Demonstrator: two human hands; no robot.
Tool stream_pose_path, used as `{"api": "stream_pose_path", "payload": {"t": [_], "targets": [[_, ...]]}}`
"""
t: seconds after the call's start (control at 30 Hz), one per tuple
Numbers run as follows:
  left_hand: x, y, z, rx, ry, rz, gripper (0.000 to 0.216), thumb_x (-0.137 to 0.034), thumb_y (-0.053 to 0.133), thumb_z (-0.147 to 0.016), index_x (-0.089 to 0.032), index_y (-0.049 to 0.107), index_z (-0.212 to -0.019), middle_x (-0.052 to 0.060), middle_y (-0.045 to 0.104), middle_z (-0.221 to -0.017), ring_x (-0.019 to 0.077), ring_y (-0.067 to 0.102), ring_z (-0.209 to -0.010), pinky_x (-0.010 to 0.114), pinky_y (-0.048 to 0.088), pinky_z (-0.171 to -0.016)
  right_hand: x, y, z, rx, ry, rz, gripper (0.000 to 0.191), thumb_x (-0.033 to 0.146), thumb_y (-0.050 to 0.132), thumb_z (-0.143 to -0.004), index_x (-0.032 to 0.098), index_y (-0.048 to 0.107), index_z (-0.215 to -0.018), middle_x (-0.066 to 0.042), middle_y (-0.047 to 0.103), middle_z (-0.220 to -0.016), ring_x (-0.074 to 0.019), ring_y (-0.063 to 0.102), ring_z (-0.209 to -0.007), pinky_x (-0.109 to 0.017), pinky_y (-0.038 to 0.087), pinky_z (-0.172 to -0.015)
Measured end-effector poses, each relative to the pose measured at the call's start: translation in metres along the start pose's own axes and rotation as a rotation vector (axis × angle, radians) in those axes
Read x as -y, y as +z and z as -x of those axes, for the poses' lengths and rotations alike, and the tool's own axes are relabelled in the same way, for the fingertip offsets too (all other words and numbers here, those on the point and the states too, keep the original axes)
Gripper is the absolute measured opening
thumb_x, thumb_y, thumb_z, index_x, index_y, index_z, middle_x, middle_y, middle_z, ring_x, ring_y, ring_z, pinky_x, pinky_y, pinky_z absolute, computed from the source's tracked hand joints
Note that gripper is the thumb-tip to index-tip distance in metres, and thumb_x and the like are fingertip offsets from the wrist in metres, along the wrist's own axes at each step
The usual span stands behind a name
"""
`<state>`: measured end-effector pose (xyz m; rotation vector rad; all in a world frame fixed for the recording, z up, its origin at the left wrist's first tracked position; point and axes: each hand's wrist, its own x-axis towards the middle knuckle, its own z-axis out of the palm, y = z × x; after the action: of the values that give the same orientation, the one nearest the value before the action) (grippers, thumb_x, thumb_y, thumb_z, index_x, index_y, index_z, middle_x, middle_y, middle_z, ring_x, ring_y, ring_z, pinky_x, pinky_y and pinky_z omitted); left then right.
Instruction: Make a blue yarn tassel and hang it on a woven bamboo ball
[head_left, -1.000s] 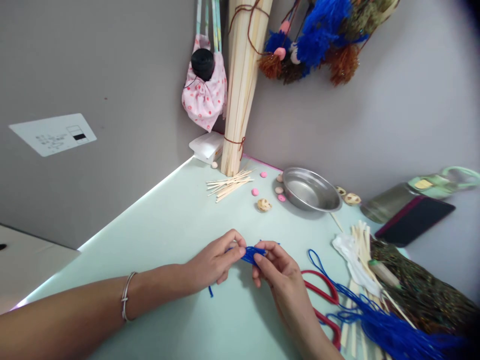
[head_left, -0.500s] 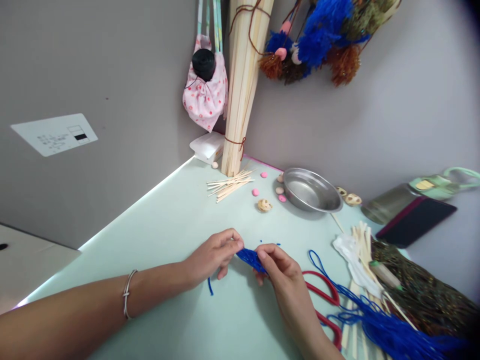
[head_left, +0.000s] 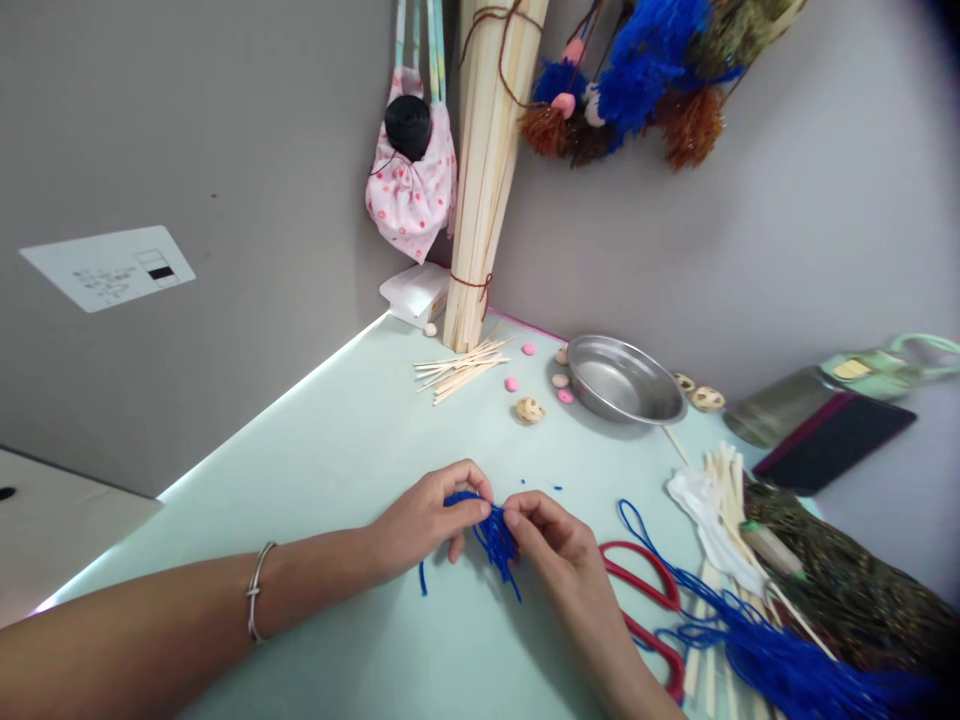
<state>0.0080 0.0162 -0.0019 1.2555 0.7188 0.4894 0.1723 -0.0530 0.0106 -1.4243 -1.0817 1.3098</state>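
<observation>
Between my hands is a small bundle of blue yarn (head_left: 496, 540), its loose strands hanging down toward the tabletop. My left hand (head_left: 435, 512) is closed, pinching the bundle between thumb and fingers, with some yarn showing behind the fingers. Thumb and forefinger of my right hand (head_left: 559, 540) are pinched together at the bundle's right side, on the yarn. Red-handled scissors (head_left: 652, 580) lie just right of my right hand, their blades hidden. A short blue yarn piece (head_left: 423, 578) lies under my left hand.
Right of the scissors are a blue yarn hank (head_left: 780, 650), dark green yarn (head_left: 847, 570) and pale strips. Farther back stand a metal bowl (head_left: 622, 380), thin sticks (head_left: 461, 370), pink beads (head_left: 512, 384) and a woven ball (head_left: 529, 410). A phone (head_left: 832, 440) leans on a bottle (head_left: 780, 405).
The yarn bundle stretched between both hands now droops, its strands fanned downward. More yarn shows behind my left fingers, and my right fingertips have shifted up along it.
</observation>
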Motion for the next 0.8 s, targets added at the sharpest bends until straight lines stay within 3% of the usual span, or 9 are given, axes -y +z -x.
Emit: {"api": "stream_pose_path", "payload": {"t": [0.17,0.37,0.5,0.6,0.67,0.8], "targets": [[-0.0021,0.0014,0.0012,0.062,-0.032,-0.027,0.017,-0.031,0.059,-0.081,-0.018,0.05,-0.086,-0.006,0.051,-0.062,0.006,0.046,-0.044,0.019,0.035,-0.047,0.0012,-0.0018,0.0005,-0.048,-0.042,0.039,0.03,0.046,0.064,-0.085,0.017,0.062,-0.078,0.001,0.052,-0.064,-0.0131,0.045,-0.061,-0.025,0.036,-0.059],[-0.002,0.0009,0.0007,0.081,-0.037,0.058,0.033,-0.048,0.056,-0.085,-0.015,0.053,-0.081,0.0,0.059,-0.069,0.0073,0.049,-0.048,0.02,0.037,-0.049,0.0006,0.0004,0.0008,-0.086,-0.09,-0.041,0.024,0.041,0.07,-0.082,0.019,0.062,-0.079,0.001,0.054,-0.069,-0.0127,0.046,-0.061,-0.024,0.039,-0.057],[-0.001,0.0021,0.0006,0.049,-0.016,0.052,0.032,-0.046,0.063,-0.082,-0.015,0.054,-0.081,-0.002,0.056,-0.064,0.0069,0.048,-0.05,0.02,0.036,-0.053,0.0021,0.0027,0.0032,-0.064,-0.084,-0.091,0.023,0.04,0.071,-0.081,0.019,0.063,-0.082,0.001,0.055,-0.067,-0.0127,0.049,-0.059,-0.024,0.04,-0.055],[-0.0017,0.0032,0.0009,0.067,-0.042,0.211,0.031,-0.045,0.061,-0.084,-0.016,0.053,-0.084,-0.007,0.045,-0.055,0.006,0.042,-0.046,0.019,0.031,-0.049,0.0059,0.0039,0.0058,-0.019,-0.057,-0.124,0.024,0.041,0.074,-0.079,0.02,0.065,-0.087,0.001,0.056,-0.068,-0.0117,0.048,-0.057,-0.023,0.038,-0.05],[-0.0021,0.0023,-0.0001,0.041,-0.075,0.334,0.028,-0.043,0.06,-0.086,-0.017,0.052,-0.084,-0.009,0.037,-0.051,0.0053,0.036,-0.045,0.018,0.029,-0.047,0.0079,0.0044,0.0075,0.034,-0.041,-0.125,0.025,0.041,0.074,-0.079,0.021,0.066,-0.09,0.0,0.057,-0.07,-0.0107,0.047,-0.056,-0.022,0.037,-0.049],[-0.0018,-0.0025,-0.004,-0.103,-0.055,0.45,0.024,-0.039,0.059,-0.087,-0.017,0.051,-0.083,-0.005,0.047,-0.067,0.0037,0.032,-0.049,0.017,0.029,-0.047,0.0065,0.0018,0.0084,0.136,0.0,-0.061,0.028,0.045,0.069,-0.082,0.02,0.064,-0.094,0.001,0.059,-0.065,-0.0092,0.042,-0.049,-0.022,0.033,-0.047]]}}
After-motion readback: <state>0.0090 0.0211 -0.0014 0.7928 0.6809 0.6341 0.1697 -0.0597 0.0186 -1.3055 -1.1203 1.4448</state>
